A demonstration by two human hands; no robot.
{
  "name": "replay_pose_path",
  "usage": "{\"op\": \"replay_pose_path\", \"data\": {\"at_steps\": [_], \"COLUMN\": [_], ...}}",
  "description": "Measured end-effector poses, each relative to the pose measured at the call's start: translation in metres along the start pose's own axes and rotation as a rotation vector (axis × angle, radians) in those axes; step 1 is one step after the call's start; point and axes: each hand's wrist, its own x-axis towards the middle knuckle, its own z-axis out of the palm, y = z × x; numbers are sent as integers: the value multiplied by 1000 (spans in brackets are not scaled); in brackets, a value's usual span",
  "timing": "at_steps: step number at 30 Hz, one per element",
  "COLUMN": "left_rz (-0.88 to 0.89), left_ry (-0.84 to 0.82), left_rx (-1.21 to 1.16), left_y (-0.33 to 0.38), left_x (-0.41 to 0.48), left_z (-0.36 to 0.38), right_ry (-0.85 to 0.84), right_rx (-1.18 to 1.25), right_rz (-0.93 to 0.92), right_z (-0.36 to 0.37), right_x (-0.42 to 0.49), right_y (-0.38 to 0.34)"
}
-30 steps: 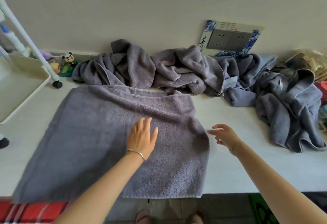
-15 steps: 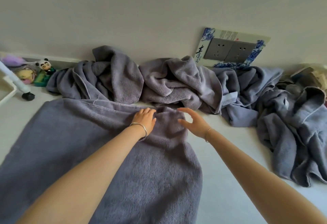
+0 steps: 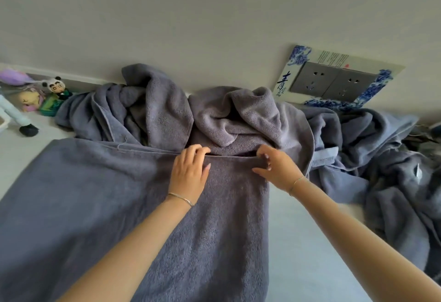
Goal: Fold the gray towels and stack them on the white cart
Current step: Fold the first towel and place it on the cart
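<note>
1. Left grip (image 3: 189, 170) is clenched on the far hem of the flat gray terry towel (image 3: 95, 194). The fingers curl over the edge and the thumb lies on top of the cloth.
2. Right grip (image 3: 276, 168), just to the right of the left one, pinches the same hem at its far right corner, fingertips tucked over the edge.
3. The hem runs straight between the two grips. From there the towel spreads back toward the person and out to the left of the left grip, lying flat on the white bench (image 3: 310, 242).
4. Directly beyond both grips, right up against the hem, sits the heap of crumpled gray towels (image 3: 214, 120). More of it trails off to the right of the right grip.
5. Far to the left of the left grip, the white cart (image 3: 13, 114) shows only one leg and a black caster, standing on the bench, with a small panda figurine (image 3: 56, 85) beyond it.
6. Up and to the right of the right grip, a gray double socket plate (image 3: 334, 82) is on the wall.
7. There is a thin bracelet on each wrist.
</note>
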Motion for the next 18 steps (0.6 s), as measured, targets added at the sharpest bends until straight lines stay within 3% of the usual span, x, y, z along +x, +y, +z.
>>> {"op": "replay_pose_path", "data": {"at_steps": [5, 7, 9, 13, 16, 18], "left_rz": [-51, -49, -38, -22, -121, -181], "left_ry": [-194, -284, -337, -293, -180, -228], "left_rx": [64, 156, 220, 152, 187, 258], "left_y": [-15, -25, -25, -22, -41, -56], "left_x": [-56, -71, -82, -75, -46, -29], "left_z": [8, 12, 13, 4, -14, -31], "right_ry": [263, 249, 158, 182, 213, 221], "right_rx": [316, 533, 637, 481, 378, 388], "right_rz": [246, 496, 578, 519, 562, 606], "right_z": [51, 63, 70, 68, 67, 67], "right_x": [-42, -53, -60, -73, -80, -82], "right_y": [1, -4, -6, -2, 7, 6]}}
